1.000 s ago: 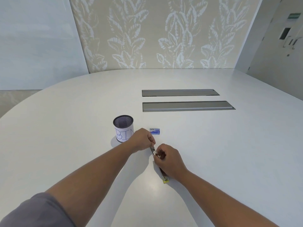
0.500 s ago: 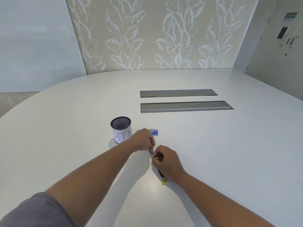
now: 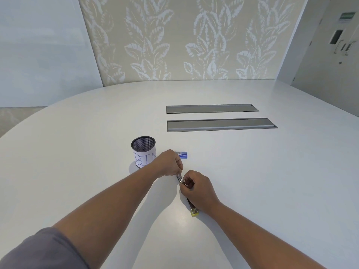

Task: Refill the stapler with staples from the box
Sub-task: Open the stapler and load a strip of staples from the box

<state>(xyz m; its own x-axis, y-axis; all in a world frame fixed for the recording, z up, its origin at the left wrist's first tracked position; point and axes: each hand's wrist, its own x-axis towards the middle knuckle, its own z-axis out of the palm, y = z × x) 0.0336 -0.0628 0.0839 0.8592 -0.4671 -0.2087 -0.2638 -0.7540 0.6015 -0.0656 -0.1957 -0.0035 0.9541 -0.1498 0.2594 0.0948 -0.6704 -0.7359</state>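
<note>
White and smooth, the rounded worktop (image 3: 252, 171) carries everything in reach. Both bare forearms stretch forward and converge near its middle. The left hand (image 3: 169, 163) sits knuckles-up with its fingers curled down, pinching the far end of the slim metal stapler with a yellow-green tip (image 3: 191, 205). The right hand (image 3: 198, 191) lies just nearer, its fingers curled over the stapler's middle and its thumb and forefinger pinched together at the shiny metal part; whether a strip of staples is between them is too small to tell. The two hands almost touch at that point. The stapler lies flat on the worktop, running diagonally from under the left hand back toward the person, its yellow-green end poking out beside the right wrist.

Just beyond the left hand, partly hidden by its knuckles, lies the small blue-and-white staple box (image 3: 182, 155). To the left of it stands a black mesh cup wrapped in white paper lettered "BIN" (image 3: 143, 152), upright, just beside the left wrist. Farther back, two long grey recessed panels (image 3: 219, 125) are set into the worktop, well apart from the hands. A grey sleeve (image 3: 42, 251) covers the left upper arm
</note>
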